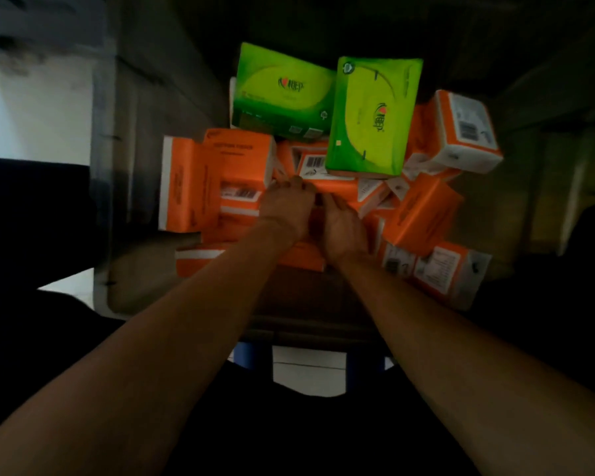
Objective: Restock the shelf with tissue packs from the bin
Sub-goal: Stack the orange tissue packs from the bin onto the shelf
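Slippage looks like the main risk. The left hand (pixel 287 209) and right hand (pixel 344 231) are down in the bin (pixel 131 187), close together, on one orange pack (pixel 334 188) in the middle of the heap. The left hand's fingers curl over that pack's far edge. The blur hides whether the right hand grips it or only lies against its side.

Just beyond the fingertips, a green pack (pixel 371 118) leans with its lower edge resting on the orange pile. Pulling the held pack out from under it would likely tip it toward the hands. Loose orange packs (pixel 423 214) stand tilted to the right of the right hand and could slide into the gap. A one-handed hold on a soft wrapper may also let the pack sag and drop.

Counted, there are two green packs: the leaning one and a second green pack (pixel 282 91) beyond the left hand. Orange ones number at least ten, piled to the left, to the right and under both wrists; overlap hides the exact figure. No shelf is in view.
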Tool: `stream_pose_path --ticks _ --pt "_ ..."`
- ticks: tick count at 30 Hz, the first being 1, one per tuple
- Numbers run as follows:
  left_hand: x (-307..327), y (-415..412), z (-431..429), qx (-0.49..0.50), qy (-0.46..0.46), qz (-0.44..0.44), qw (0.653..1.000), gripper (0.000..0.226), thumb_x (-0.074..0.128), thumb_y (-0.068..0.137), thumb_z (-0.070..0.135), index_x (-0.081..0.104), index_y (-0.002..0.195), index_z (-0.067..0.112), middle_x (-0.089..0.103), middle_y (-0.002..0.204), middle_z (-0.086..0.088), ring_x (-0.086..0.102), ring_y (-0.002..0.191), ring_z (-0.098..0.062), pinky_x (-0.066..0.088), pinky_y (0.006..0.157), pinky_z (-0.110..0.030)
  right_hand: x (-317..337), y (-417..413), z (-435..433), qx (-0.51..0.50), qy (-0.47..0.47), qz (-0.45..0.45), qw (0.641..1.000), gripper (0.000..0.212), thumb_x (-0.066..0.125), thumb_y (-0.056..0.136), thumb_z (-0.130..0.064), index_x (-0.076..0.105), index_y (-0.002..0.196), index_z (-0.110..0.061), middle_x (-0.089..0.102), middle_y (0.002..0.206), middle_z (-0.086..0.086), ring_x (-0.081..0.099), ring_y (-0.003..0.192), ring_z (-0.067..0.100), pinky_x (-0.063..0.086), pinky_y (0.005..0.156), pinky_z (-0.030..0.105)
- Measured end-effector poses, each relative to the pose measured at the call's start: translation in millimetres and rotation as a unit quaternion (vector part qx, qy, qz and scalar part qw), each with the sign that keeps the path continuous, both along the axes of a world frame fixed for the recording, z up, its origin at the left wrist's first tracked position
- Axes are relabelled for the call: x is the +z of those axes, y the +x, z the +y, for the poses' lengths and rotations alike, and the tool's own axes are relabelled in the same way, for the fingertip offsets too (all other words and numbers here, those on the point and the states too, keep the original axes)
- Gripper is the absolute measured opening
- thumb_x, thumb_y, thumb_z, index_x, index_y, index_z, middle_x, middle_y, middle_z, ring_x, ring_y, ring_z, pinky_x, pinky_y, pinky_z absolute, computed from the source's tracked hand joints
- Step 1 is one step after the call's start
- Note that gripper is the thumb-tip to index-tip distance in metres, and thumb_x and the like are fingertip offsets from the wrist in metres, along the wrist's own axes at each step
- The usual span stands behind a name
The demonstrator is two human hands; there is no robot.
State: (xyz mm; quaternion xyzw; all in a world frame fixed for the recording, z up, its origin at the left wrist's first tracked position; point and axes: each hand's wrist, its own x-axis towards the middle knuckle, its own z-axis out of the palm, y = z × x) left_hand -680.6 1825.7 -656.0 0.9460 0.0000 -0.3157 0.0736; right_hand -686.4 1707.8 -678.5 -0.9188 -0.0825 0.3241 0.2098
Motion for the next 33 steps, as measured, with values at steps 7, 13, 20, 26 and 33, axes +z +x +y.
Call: stream_pose_path --ticks 7,13,20,26,33 --pt "-2.3 3.2 -1.9 -0.003 -0.006 -0.006 1.0 0.062 0.069 0.077 0.032 0.045 0.129 0.008 0.046 0.132 -0.019 0.044 0.122 -0.036 0.029 0.103 -0.041 -4.4 1.2 1.2 0.015 -0.038 -0.043 0.998 0.039 0.055 0.091 -0.029 0.051 0.13 -0.023 0.057 0.125 0.009 0.057 0.114 0.03 0.047 0.093 0.042" --pt "9.2 4.4 7.1 0.013 -0.083 0.01 0.996 0.055 0.069 0.078 0.029 0.051 0.127 0.013 0.049 0.128 -0.018 0.047 0.119 -0.035 0.033 0.101 -0.038 14.5 17.0 -6.5 0.074 -0.047 -0.076 0.993 0.039 0.056 0.09 -0.033 0.055 0.129 -0.029 0.065 0.12 0.008 0.062 0.109 0.03 0.048 0.087 0.037" --pt "65.3 9.2 5.2 0.023 -0.137 0.034 0.99 0.054 0.058 0.082 0.047 0.059 0.12 0.009 0.062 0.119 -0.019 0.058 0.11 -0.033 0.045 0.09 -0.035 73.7 38.0 -24.6 0.133 0.056 -0.07 0.987 0.053 0.06 0.069 -0.058 0.066 0.115 -0.032 0.066 0.115 0.007 0.063 0.106 0.029 0.05 0.084 0.034" --pt "113.1 4.9 17.6 0.025 -0.159 0.029 0.987 0.057 0.068 0.083 0.016 0.046 0.135 0.007 0.054 0.132 -0.013 0.052 0.12 -0.027 0.033 0.087 -0.02 123.5 45.9 -36.2 0.176 0.039 -0.115 0.977 0.039 0.069 0.067 -0.053 0.068 0.095 -0.027 0.07 0.099 0.003 0.065 0.094 0.026 0.045 0.071 0.028" --pt "151.6 7.5 28.9 0.15 -0.262 -0.079 0.95 0.051 0.082 0.07 0.018 0.059 0.115 0.01 0.061 0.104 -0.005 0.057 0.095 -0.017 0.039 0.07 -0.019 158.3 59.6 -51.6 -0.063 0.218 -0.108 0.968 0.019 0.077 0.074 -0.033 0.069 0.081 -0.018 0.067 0.077 0.0 0.062 0.078 0.015 0.046 0.072 0.031"
